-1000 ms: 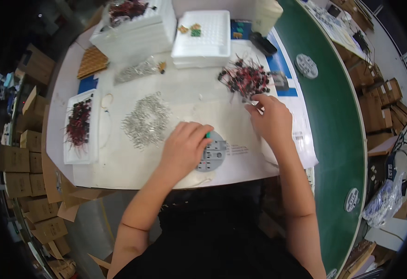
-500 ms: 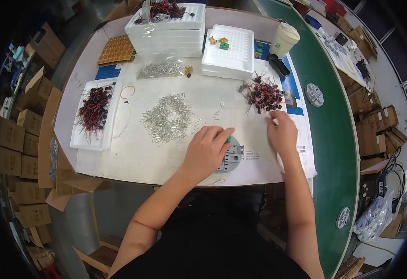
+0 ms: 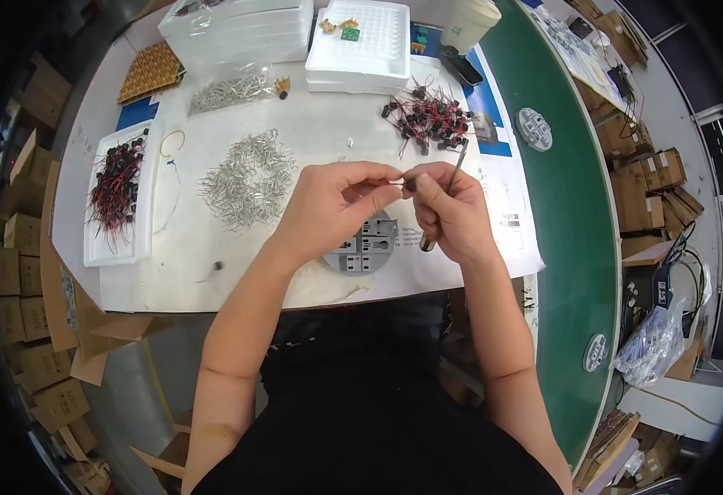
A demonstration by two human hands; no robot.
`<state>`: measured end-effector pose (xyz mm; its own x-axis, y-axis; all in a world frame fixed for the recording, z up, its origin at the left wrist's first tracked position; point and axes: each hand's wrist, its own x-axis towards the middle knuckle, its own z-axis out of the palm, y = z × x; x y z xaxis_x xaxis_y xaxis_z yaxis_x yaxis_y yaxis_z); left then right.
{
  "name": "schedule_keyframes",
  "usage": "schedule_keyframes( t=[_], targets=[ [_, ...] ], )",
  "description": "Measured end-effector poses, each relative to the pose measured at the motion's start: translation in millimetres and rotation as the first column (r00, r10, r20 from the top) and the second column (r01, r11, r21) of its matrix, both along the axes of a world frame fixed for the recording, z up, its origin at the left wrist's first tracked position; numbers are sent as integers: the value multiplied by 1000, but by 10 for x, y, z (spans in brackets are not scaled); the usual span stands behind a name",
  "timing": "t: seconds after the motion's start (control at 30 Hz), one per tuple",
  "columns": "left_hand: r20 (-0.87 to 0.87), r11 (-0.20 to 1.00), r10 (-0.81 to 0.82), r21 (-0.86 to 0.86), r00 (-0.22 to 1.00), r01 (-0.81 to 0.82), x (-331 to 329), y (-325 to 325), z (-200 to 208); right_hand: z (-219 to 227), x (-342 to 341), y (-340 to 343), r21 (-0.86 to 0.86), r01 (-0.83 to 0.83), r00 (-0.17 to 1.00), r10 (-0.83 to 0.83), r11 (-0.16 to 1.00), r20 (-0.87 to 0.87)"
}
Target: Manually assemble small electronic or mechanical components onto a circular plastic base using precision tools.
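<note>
My left hand (image 3: 328,206) and my right hand (image 3: 458,216) meet above a round grey plastic base (image 3: 352,247) with slots and small compartments. Pinched between their fingertips is a small black wired part (image 3: 409,186), its wires mostly hidden by my fingers. A slim dark tool (image 3: 459,158) with a brass-coloured end also lies in my right hand, slanting through the fingers; its exact kind cannot be made out. Beyond that hand sits a pile of black parts with red wires (image 3: 432,120). Left of my left hand spreads a heap of small silvery metal clips (image 3: 250,181).
A white tray of wired parts (image 3: 118,194) stands at the left. Farther back are a clear bag of clips (image 3: 233,91), stacked white trays (image 3: 357,82) and a lidded cup (image 3: 469,25). A blurred dark piece (image 3: 219,266) shows near the front edge. Another grey base (image 3: 534,129) lies on the green surface.
My right hand has come from the wired pile to meet my left, which has lifted off the grey base. The black part and slim tool now show in the fingers. The whole view has shifted.
</note>
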<state>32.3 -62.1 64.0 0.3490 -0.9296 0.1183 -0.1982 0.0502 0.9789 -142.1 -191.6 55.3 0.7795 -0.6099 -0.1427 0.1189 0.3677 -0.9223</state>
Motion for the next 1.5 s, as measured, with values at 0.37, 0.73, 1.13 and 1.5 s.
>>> schedule_keyframes(
  t=[0.37, 0.73, 1.13, 1.5],
  targets=[
    [-280, 998, 8, 65, 960, 11, 24, 69, -38, 22, -3, 211, -712, 22, 990, -113, 702, -81],
    [-229, 987, 34, 162, 973, 4, -95, 538, -180, -62, -321, 437, -100, -15, 991, 2, 995, -131],
    [517, 976, 160, 43, 841, -212, -240, 517, -471, -143, -186, 609, -937, -297, 898, -279, 183, -339],
    [540, 994, 100, -13, 836, -111, -185, 625, -580, -337, -360, 836, -933, -345, 904, -307, -108, -298]
  ],
)
